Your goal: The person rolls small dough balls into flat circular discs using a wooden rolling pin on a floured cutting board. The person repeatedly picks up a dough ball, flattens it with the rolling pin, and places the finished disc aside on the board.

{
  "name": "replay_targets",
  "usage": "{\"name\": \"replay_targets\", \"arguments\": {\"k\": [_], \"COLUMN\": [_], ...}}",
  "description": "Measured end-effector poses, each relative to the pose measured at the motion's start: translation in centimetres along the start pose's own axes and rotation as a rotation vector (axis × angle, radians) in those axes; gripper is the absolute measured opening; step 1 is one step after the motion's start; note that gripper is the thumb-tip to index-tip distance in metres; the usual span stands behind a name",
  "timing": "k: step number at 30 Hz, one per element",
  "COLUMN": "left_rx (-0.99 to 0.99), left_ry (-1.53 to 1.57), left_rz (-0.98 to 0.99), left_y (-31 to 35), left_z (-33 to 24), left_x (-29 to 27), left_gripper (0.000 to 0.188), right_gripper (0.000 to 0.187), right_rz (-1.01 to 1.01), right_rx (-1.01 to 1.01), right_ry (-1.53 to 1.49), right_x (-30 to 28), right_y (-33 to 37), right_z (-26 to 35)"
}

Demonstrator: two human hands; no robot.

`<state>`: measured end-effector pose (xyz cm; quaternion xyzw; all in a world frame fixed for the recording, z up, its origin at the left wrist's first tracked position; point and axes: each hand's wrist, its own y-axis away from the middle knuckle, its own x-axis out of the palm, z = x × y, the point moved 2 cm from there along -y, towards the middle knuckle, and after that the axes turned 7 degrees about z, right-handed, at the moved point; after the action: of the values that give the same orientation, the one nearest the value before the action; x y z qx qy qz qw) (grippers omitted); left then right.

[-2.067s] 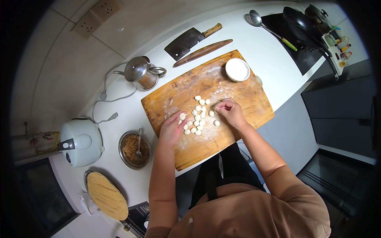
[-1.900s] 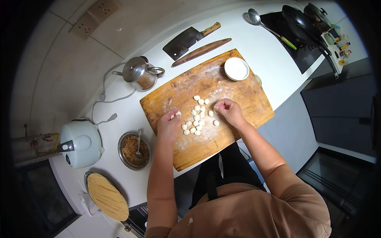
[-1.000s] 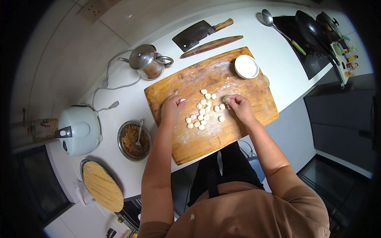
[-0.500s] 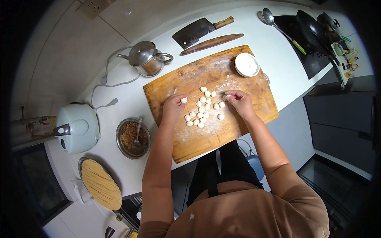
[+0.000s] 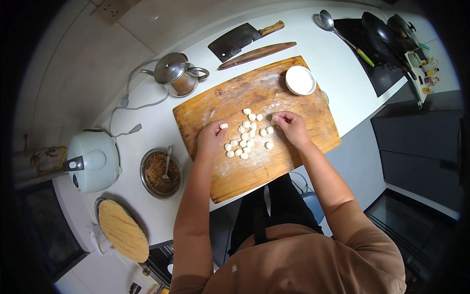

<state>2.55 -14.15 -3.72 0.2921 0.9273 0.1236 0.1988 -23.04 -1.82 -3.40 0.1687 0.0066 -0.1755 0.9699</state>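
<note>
The dough pieces [image 5: 245, 136] are off-white, the board [image 5: 230, 100] honey-brown with darker patches, the bowl [image 5: 291, 89] white.

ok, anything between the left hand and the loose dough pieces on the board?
Nothing visible. The left hand, pinching one dough piece, is just left of the loose dough pieces, with only floured cutting board surface between. The rolling pin lies beyond the board.

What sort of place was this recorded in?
Probably a home kitchen: a dark pan on a black cooktop, a cleaver, and dough pieces on a floured wooden board.
</note>
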Motion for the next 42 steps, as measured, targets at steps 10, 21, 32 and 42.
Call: {"name": "replay_targets", "arguments": {"k": [10, 21, 32, 42], "left_rx": [0.191, 0.234, 0.373, 0.345], "left_ry": [0.047, -0.387, -0.59, -0.721], "left_rz": [-0.114, -0.116, -0.137, -0.191], "left_y": [-1.1, 0.6, 2.5, 2.7], "left_z": [5.2, 0.2, -4.0, -4.2], "left_x": [0.1, 0.4, 4.5, 7.3], "left_gripper": [0.019, 0.022, 0.026, 0.023], "right_gripper": [0.013, 0.012, 0.016, 0.013], "right_rz": [0.018, -0.072, -0.091, -0.129], "right_rx": [-0.307, -0.253, -0.149, -0.143], "right_ry": [0.508, 0.461, 0.309, 0.217], "right_x": [1.7, 0.0, -0.5, -0.9], "right_y": [-0.9, -0.4, 1.4, 2.2], "right_z": [3.6, 1.9, 0.7, -0.5]}}
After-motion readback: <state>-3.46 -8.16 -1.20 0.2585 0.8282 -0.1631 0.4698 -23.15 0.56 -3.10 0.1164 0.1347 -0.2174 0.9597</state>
